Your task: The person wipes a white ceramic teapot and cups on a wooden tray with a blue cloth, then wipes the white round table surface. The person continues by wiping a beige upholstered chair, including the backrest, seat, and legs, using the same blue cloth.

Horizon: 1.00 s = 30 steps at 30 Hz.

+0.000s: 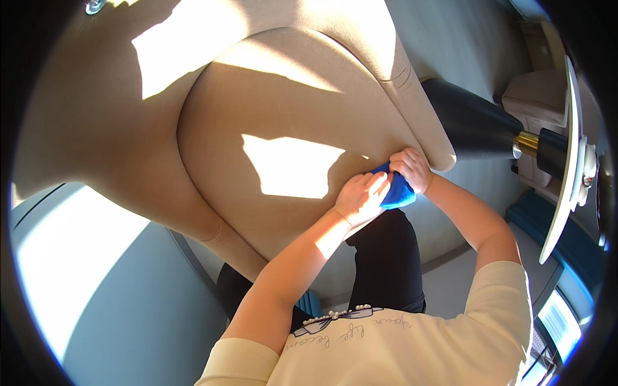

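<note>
A blue cloth [400, 193] is bunched at the front edge of a beige upholstered armchair's seat cushion [270, 116]. My left hand [364, 195] grips the cloth's left side, fingers curled over it. On the far right side of the cloth, my right hand [410, 169] holds it close to the inner face of the chair's right arm [429, 130]. Both hands rest at the cushion's front right corner, and the fingers hide part of the cloth. Bright patches of sunlight fall on the seat and backrest.
To the right stands a table with a black cone-shaped pedestal [468, 120], a gold collar [526, 143] and a pale round top [562, 169]. Beyond it is a cushioned seat [536, 96]. A light blue wall [130, 309] lies left. Teal curtain fabric [545, 227] hangs at lower right.
</note>
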Available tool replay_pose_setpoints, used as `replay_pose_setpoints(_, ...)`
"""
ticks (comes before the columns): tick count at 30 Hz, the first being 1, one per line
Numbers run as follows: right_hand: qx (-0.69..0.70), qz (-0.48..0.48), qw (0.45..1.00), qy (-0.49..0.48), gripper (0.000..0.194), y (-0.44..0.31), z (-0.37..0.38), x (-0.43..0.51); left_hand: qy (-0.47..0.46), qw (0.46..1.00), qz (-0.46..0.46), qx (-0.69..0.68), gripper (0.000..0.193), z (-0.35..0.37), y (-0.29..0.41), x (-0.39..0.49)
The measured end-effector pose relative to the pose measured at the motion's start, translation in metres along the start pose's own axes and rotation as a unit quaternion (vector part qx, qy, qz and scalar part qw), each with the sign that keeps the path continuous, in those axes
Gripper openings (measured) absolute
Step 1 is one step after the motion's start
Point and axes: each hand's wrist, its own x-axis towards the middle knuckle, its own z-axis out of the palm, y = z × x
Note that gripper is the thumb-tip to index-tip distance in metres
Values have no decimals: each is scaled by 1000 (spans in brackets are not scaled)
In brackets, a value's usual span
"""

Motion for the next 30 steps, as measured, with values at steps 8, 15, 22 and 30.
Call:
replay_pose_setpoints(8,39,275,960,48,41,-90,-52,41,-152,982,-100,45,37,-74,34,31)
replay_pose_setpoints(15,-70,449,876,164,56,-63,-25,39,-85,987,107,81,36,-47,-29,104)
replay_pose_setpoints(22,-15,406,882,239,47,-45,-5,66,-66,993,82,59,31,-42,-52,126)
replay_pose_setpoints(30,47,345,915,205,48,12,7,141,-2,992,-4,125,28,-77,-109,157)
